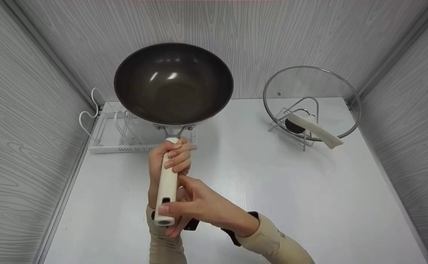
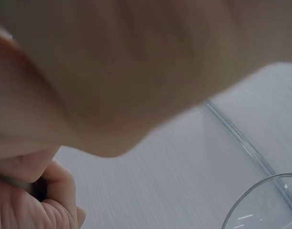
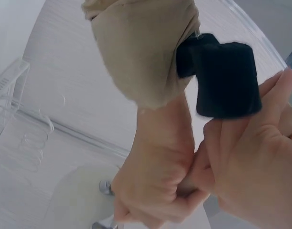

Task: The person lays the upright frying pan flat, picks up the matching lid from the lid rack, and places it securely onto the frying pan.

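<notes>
A dark-coated wok [image 1: 173, 88] is held up above the table with its inside facing me. Around the upper part of its cream handle [image 1: 168, 179], close to the metal bracket, my left hand [image 1: 159, 157] has its fingers curled. My right hand [image 1: 203, 203] pinches the handle's lower end, its thumb on top beside the dark slot and other fingers underneath. In the right wrist view the wok's pale outside [image 3: 79, 200] shows beyond the left hand [image 3: 155, 167]. A blurred hand or arm covers most of the left wrist view.
At the right, a glass lid [image 1: 309, 84] with a cream handle [image 1: 318, 130] leans in a wire stand [image 1: 304, 141]. Behind the wok at the left lies a white rack [image 1: 107, 149] with wavy wire dividers [image 1: 85, 113]. Grey wood-grain walls enclose the white table [image 1: 291, 205].
</notes>
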`<state>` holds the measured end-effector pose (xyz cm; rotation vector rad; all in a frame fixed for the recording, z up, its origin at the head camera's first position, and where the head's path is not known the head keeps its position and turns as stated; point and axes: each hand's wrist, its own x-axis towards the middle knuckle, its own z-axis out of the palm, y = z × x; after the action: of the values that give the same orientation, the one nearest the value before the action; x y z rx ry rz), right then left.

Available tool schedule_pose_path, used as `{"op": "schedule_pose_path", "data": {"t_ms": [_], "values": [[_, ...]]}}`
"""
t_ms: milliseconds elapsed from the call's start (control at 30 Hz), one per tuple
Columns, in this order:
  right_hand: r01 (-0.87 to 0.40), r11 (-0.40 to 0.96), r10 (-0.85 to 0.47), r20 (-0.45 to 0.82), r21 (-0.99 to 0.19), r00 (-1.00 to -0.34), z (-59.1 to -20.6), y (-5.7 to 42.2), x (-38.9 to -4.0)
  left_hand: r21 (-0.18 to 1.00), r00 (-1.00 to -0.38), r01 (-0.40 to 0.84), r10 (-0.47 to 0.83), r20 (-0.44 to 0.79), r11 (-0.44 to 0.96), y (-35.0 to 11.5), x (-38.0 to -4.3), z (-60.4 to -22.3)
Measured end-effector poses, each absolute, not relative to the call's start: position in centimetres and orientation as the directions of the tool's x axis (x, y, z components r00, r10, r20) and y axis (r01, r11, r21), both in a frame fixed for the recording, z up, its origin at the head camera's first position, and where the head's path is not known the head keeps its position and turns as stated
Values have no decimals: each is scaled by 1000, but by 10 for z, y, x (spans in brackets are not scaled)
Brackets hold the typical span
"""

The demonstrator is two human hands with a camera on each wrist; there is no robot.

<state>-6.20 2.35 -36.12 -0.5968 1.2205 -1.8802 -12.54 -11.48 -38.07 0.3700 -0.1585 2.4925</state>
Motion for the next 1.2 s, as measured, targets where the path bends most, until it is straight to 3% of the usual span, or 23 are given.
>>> {"op": "schedule_pose_path", "data": {"t_ms": [200, 400, 533, 633, 700, 800, 900, 1033, 1200], "values": [[121, -48, -809, -33, -991, -587, -356, 33, -76, -62, -813, -557, 528, 244, -828, -116, -123, -378], [-219, -14, -697, 166, -976, -697, -347, 44, -90, -57, -816, -552, 525, 241, -832, -114, -123, -378], [-518, 25, -554, 419, -855, -719, -343, 48, -112, -63, -817, -553, 526, 236, -831, -114, -123, -379], [-709, 151, -405, 611, -689, -680, -343, 52, -140, -38, -796, -575, 549, 255, -817, -116, -125, -381], [-766, 265, -296, 707, -585, -643, -343, 56, -162, -16, -780, -588, 562, 273, -808, -117, -127, -381], [-761, 434, -172, 785, -483, -596, -341, 66, -197, -6, -765, -605, 579, 282, -796, -117, -127, -381], [-665, 603, -88, 792, -441, -604, -337, 80, -230, -13, -762, -608, 579, 288, -794, -116, -125, -379], [-479, 741, -20, 697, -471, -717, -337, 95, -265, -22, -758, -611, 577, 305, -791, -116, -123, -378], [-319, 762, -18, 474, -564, -880, -343, 110, -297, -12, -760, -606, 575, 303, -795, -115, -122, -376]]}}
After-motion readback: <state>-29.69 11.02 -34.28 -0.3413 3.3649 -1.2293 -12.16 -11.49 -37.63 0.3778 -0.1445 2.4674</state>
